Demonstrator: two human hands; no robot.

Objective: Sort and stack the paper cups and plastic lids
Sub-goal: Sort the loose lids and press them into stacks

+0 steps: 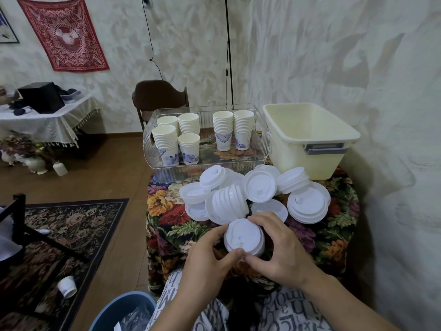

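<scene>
**Dim, even room light with wide-angle bending**

The room is softly lit, rather dim, with no hard highlights. The white lids (260,189) and the paper cups (188,130) are the brightest areas, yet they keep their detail without glare. Broad, soft grey shadows lie on the right wall (358,68), and a darker shadow falls beside the counter (167,204) on its right. The picture darkens toward the corners, most of all at the lower right. Wide-angle distortion bows the cord (152,44) and tilts the red wall hanging (63,34) at far left. The hands (207,256) near the camera are slightly soft; the far left table (47,120) is blurred.
</scene>
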